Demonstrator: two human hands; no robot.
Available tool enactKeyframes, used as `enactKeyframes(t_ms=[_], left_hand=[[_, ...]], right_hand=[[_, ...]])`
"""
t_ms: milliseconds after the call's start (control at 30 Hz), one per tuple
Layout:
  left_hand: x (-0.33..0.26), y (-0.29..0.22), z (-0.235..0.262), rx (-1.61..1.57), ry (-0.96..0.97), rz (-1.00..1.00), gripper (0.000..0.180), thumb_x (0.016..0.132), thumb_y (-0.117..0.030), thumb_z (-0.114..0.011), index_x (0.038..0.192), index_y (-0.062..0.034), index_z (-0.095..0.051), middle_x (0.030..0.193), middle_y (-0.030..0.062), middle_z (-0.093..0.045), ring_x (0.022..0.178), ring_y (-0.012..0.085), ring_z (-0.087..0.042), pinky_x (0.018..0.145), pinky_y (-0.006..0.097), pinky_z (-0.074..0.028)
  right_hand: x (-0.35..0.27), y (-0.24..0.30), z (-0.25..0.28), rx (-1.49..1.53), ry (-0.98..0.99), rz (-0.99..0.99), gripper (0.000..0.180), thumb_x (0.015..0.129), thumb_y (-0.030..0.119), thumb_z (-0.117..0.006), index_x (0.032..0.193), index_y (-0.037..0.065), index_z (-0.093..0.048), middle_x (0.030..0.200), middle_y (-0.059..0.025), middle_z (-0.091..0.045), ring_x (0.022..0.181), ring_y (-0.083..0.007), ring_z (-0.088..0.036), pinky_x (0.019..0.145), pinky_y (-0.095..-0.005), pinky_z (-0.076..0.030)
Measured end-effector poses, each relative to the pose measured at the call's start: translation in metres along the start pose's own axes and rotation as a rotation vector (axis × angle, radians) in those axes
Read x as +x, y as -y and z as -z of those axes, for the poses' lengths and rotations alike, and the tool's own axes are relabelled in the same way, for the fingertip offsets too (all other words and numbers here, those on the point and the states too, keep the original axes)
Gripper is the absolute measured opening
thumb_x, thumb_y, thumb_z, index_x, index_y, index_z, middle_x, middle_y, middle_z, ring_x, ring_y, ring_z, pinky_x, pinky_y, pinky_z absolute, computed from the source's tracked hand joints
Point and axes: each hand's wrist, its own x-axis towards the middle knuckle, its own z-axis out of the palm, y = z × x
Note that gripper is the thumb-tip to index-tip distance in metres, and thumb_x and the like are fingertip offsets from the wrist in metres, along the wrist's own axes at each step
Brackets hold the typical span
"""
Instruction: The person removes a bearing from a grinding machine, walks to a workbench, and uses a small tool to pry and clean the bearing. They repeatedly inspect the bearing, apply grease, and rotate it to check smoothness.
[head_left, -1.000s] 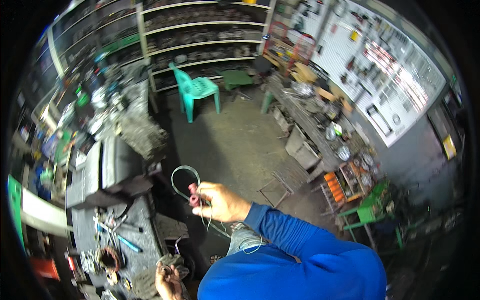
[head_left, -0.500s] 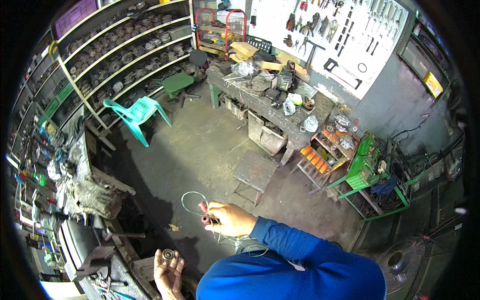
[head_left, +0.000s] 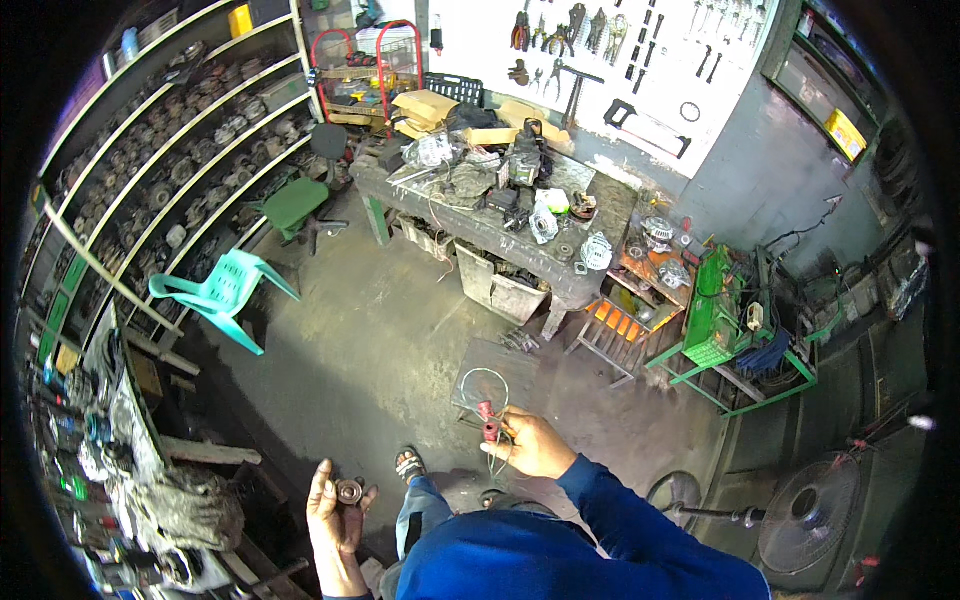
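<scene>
Left hand [head_left: 335, 515] lies open, a small round metal part [head_left: 349, 491] resting on its palm below the fingers [head_left: 322, 478]. Right hand [head_left: 535, 445] pinches a red plug [head_left: 489, 430] with looped wire [head_left: 484, 385], right of the metal part.

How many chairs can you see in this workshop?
2. A light turquoise plastic chair stands on the floor beside the long parts shelves, and a darker green chair stands farther back, near the cluttered workbench. Others may be hidden behind clutter.
</scene>
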Motion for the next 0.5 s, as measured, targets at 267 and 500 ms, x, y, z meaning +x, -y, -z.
enactKeyframes(t_ms=[267, 500], left_hand=[[0.162, -0.092, -0.021, 0.154, 0.169, 0.061, 0.042, 0.093, -0.02, -0.076, 0.134, -0.0175, -0.063, 0.101, 0.0088, -0.074, 0.1, 0.03, -0.073, 0.091, 0.062, -0.057], [0.264, -0.141, -0.044, 0.187, 0.206, 0.091, 0.037, 0.096, -0.018, -0.073, 0.132, -0.0136, -0.064, 0.082, 0.0037, -0.069, 0.087, 0.0245, -0.071, 0.09, 0.057, -0.057]], right_hand=[[0.128, 0.035, -0.022, -0.097, -0.133, -0.042, 0.028, 0.089, 0.027, -0.078, 0.096, 0.005, -0.064, 0.087, -0.0138, -0.058, 0.082, -0.0353, -0.061, 0.074, -0.0437, -0.049], [0.228, 0.045, -0.024, -0.186, -0.116, -0.191, 0.036, 0.088, 0.033, -0.077, 0.097, 0.001, -0.062, 0.089, -0.0169, -0.057, 0.084, -0.0386, -0.059, 0.073, -0.0463, -0.046]])
